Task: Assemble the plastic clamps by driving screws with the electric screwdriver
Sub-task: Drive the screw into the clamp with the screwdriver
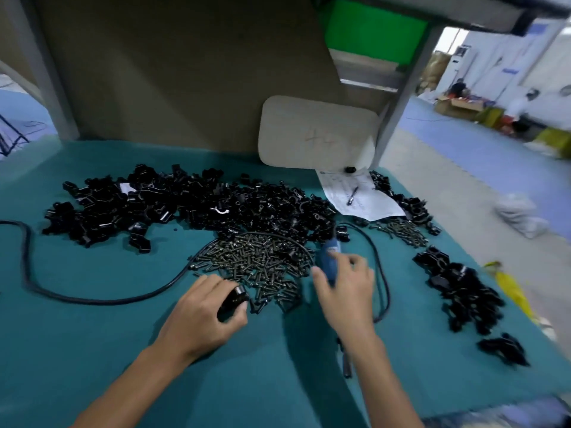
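Left hand (204,307) at lower centre: fingers being curled around black clamp (234,299), pressed onto green worktop (92,350). Right hand (346,288): fingers being wrapped around blue electric screwdriver (329,257), blurred. Screw pile (256,261) lying just above both hands. Risks being judged: clamp slipping under bit; cable (381,273) snagging wrist; loose screws being scattered.

Even, moderate light from above; soft shadows are cast under the forearms on the bench (92,319). Motion blur is seen at the right hand (346,288); edges are bowed by wide-angle distortion.
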Tool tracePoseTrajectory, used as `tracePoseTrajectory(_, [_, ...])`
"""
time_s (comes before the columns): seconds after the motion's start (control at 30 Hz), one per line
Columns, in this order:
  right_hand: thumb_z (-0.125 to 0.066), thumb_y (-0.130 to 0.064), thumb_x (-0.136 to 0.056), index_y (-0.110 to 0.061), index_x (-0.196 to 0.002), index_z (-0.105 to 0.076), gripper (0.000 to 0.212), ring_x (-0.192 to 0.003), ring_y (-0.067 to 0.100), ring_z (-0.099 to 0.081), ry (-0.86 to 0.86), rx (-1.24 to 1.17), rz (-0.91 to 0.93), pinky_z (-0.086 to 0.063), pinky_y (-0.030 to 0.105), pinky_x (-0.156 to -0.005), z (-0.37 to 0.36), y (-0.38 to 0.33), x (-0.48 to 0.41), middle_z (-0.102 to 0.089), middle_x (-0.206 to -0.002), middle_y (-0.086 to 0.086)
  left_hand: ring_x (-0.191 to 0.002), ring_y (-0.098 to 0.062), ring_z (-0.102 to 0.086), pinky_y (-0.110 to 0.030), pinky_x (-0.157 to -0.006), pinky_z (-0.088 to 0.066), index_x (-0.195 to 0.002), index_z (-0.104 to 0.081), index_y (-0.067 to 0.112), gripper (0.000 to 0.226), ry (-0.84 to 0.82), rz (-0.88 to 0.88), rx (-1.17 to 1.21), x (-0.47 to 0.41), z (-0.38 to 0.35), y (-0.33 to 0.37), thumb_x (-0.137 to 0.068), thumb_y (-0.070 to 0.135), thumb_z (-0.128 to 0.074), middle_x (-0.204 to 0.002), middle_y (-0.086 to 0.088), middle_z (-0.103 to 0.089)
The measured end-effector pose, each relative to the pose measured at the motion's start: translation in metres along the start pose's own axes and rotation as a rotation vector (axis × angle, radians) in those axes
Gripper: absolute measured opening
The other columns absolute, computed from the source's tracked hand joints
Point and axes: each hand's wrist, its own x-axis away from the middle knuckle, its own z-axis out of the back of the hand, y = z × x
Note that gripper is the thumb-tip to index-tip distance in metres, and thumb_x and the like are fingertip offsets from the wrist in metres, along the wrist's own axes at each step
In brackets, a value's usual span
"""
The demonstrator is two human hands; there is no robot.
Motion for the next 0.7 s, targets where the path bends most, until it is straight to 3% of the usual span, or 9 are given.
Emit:
tracePoseTrajectory(0.13, [-0.051,-0.059,-0.098,-0.034,-0.146,-0.048,0.054,-0.132,0.02,-0.049,-0.515,-0.275,0.223,-0.041,0.039,-0.112,-0.026,-0.055,0.023,-0.053,-0.143,0.001,-0.087,-0.021,-0.055,-0.027,-0.082,-0.043,-0.107,-0.071,0.005,0.04,0.051,-0.071,-0.03,0.003,-0.006,-0.01,-0.086,0.036,-0.058,-0.093,-0.002,-0.062])
tracePoseTrajectory(0.23, [-0.053,-0.041,-0.103,-0.027,-0.145,-0.049,0.044,-0.13,0.021,-0.049,-0.567,-0.328,0.25,-0.04,0.036,-0.11,-0.042,-0.073,0.03,-0.057,-0.14,0.005,-0.088,-0.028,-0.06,-0.032,-0.084,-0.045,-0.104,-0.07,-0.004,0.045,0.099,-0.086,-0.045,0.004,-0.008,-0.012,-0.085,0.034,-0.058,-0.098,-0.011,-0.067])
tracePoseTrajectory(0.33, [-0.059,-0.043,-0.1,-0.027,-0.134,-0.052,0.039,-0.119,0.019,-0.054,-0.447,-0.379,0.204,-0.043,0.035,-0.102,-0.032,-0.069,0.026,-0.06,-0.127,0.002,-0.103,-0.03,-0.061,-0.036,-0.094,-0.048,-0.124,-0.064,0.0,0.057,0.053,-0.069,-0.008,0.0,-0.005,-0.008,-0.083,0.041,-0.058,-0.115,-0.01,-0.066])
tracePoseTrajectory(0.4, [-0.062,-0.056,-0.094,-0.03,-0.125,-0.052,0.042,-0.106,0.007,-0.057,-0.304,-0.399,0.141,-0.046,0.027,-0.091,-0.009,-0.048,0.017,-0.063,-0.113,-0.012,-0.112,-0.025,-0.056,-0.044,-0.093,-0.05,-0.133,-0.058,0.009,0.066,0.001,0.013,0.001,-0.001,-0.001,-0.005,-0.083,0.051,-0.056,-0.122,-0.005,-0.062])
tracePoseTrajectory(0.5, [-0.065,-0.063,-0.089,-0.034,-0.112,-0.05,0.04,-0.087,0.0,-0.059,-0.046,-0.318,-0.009,-0.044,0.016,-0.069,0.037,0.012,0.001,-0.062,-0.093,-0.019,-0.11,-0.02,-0.056,-0.048,-0.083,-0.055,-0.127,-0.063,0.019,0.059,-0.045,0.107,-0.025,-0.003,0.002,-0.002,-0.087,0.059,-0.047,-0.117,0.003,-0.062])
tracePoseTrajectory(0.57, [-0.066,-0.053,-0.094,-0.028,-0.114,-0.05,0.037,-0.085,0.005,-0.06,0.127,-0.19,-0.117,-0.044,0.022,-0.068,0.07,0.065,-0.006,-0.062,-0.094,-0.015,-0.106,-0.02,-0.057,-0.049,-0.08,-0.055,-0.119,-0.068,0.017,0.054,-0.053,0.102,-0.041,-0.003,0.0,-0.002,-0.088,0.055,-0.045,-0.112,0.003,-0.064])
tracePoseTrajectory(0.7, [-0.064,-0.047,-0.097,-0.011,-0.114,-0.047,0.043,-0.088,0.034,-0.06,0.391,-0.042,-0.359,-0.041,0.04,-0.069,0.119,0.167,-0.009,-0.058,-0.089,0.003,-0.1,-0.023,-0.062,-0.048,-0.079,-0.056,-0.112,-0.07,0.015,0.05,-0.087,0.084,-0.074,-0.002,-0.001,-0.002,-0.088,0.051,-0.044,-0.107,0.001,-0.067])
